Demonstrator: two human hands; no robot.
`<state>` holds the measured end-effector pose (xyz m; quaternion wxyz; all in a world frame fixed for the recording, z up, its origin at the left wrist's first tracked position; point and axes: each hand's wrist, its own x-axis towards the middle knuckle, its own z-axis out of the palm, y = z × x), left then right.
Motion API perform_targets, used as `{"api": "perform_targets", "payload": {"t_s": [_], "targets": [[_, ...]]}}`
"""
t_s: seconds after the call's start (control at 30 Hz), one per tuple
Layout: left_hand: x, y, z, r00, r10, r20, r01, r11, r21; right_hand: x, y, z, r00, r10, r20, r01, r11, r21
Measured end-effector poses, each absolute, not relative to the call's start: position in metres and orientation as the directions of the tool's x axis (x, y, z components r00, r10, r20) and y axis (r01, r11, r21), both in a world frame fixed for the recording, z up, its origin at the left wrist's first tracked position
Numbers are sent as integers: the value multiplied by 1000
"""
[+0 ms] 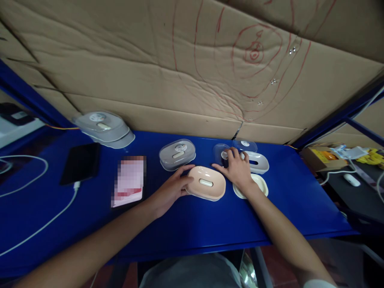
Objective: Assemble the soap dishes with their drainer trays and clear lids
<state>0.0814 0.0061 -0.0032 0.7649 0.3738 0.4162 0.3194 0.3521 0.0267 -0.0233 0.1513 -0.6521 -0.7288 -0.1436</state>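
A pinkish-beige oval dish (207, 183) with a small white bar in its middle sits in front of me, and my left hand (172, 190) grips its left end. My right hand (238, 169) reaches over a clear lid (220, 152) with a round sticker, its fingers bent at the lid's right edge. Beside those fingers lies a white oval tray (260, 163) with a dark slot. A cream oval dish (262, 185) lies partly under my right wrist. Behind the beige dish is a grey dish under a clear lid (177, 155).
More lidded grey dishes (105, 130) are stacked at the back left. A black tablet (81, 164) with a white cable and a lit phone (129, 182) lie left on the blue table (192, 228). Another clear lid (246, 145) stands near the cardboard wall (192, 96).
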Motion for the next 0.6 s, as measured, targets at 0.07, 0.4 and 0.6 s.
{"api": "perform_targets", "payload": {"t_s": [0.07, 0.4, 0.6], "targets": [[81, 7, -3, 454, 798, -397, -179, 518, 836, 352, 28, -25, -104, 911, 399, 994, 110, 6], [80, 8, -3, 449, 791, -416, -198, 542, 816, 363, 28, -9, -73, 896, 438, 905, 244, -349], [81, 8, 0, 440, 794, -419, -194, 540, 819, 363, 28, -17, -149, 907, 394, 912, 280, -299]]}}
